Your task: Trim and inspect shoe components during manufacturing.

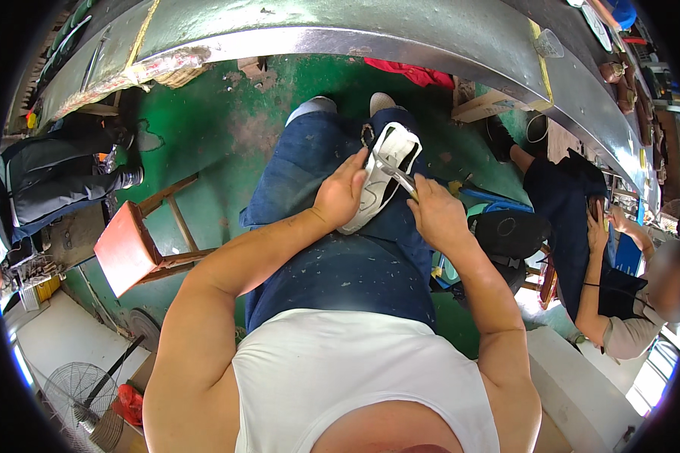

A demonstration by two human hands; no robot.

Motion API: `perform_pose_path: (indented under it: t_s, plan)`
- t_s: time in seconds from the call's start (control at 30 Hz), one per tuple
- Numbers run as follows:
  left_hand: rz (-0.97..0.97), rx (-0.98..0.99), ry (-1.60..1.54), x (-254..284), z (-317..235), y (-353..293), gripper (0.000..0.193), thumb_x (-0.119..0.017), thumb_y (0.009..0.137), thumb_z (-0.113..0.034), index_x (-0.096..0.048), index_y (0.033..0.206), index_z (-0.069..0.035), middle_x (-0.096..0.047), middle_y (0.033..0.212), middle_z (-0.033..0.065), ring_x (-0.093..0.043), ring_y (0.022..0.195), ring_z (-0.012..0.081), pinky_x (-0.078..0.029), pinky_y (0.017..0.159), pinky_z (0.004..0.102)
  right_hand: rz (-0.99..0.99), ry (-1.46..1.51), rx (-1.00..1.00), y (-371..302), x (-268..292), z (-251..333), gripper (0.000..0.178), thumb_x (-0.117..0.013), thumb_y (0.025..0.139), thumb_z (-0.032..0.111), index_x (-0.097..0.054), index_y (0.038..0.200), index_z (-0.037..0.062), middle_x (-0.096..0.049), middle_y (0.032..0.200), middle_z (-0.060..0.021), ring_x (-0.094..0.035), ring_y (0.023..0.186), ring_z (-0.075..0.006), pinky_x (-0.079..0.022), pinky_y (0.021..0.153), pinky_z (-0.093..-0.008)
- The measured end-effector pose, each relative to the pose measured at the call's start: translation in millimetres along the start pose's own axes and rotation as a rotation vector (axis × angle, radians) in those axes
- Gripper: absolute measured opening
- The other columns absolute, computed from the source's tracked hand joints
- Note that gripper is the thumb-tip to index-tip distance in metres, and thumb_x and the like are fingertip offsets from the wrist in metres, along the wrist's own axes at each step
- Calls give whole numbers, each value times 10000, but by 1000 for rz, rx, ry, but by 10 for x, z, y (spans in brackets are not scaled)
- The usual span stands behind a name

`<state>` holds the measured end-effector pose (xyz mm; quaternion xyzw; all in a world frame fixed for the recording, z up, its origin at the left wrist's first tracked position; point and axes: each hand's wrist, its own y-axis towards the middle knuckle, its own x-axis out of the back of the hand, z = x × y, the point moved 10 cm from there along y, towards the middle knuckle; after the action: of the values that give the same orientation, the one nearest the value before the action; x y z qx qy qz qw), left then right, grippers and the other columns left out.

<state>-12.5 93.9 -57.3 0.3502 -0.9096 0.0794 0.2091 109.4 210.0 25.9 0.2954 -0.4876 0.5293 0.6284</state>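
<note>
A white shoe [370, 198] with a dark opening lies lengthwise across my lap, its far end up by my knees. My left hand [341, 190] is closed against the shoe's left side, steadying it on my thigh. In my right hand [439, 214] is a hammer [398, 177], gripped by the handle. Its metal head rests on or just over the upper part of the shoe; I cannot tell whether they touch. My palm hides the rear of the handle.
A long metal-edged workbench [310, 41] curves across the far side. To the left stand a red-topped stool [125, 249] and a fan [79, 396]. At the right a co-worker [619, 302] sits near a black bag [510, 234]. Red cloth [412, 72] lies under the bench.
</note>
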Motion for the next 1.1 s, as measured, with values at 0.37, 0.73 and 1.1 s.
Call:
perform_pose_path:
  t_s: [0.37,0.73,1.1]
  plan:
    - [491,-43,452,-187,-116,89,595,-493,1019,-313,-280,1571,-255,-370,1496,324,-672,907,492,-577,835,490,330,465,-276,-73,-165,-545,269,-560,1002,227,-566,1110,-20,-653,837,-124,-663,758,-186,-534,616,-375]
    - [469,223,142,-159,185,-250,756,-587,954,-372,-239,1576,-119,-409,1489,308,-555,1237,464,-440,1063,437,161,324,-217,212,-365,-426,367,-527,1012,349,-569,1071,-10,-663,973,-274,-643,925,-455,-503,811,-512]
    - [366,-181,423,764,-1097,340,809,-773,741,-127,-385,1449,-72,-685,1136,231,-680,997,415,-547,862,449,-301,1154,-394,-555,-768,-902,386,-552,1028,259,-513,1267,-42,-624,1060,-61,-625,920,-134,-516,836,-297]
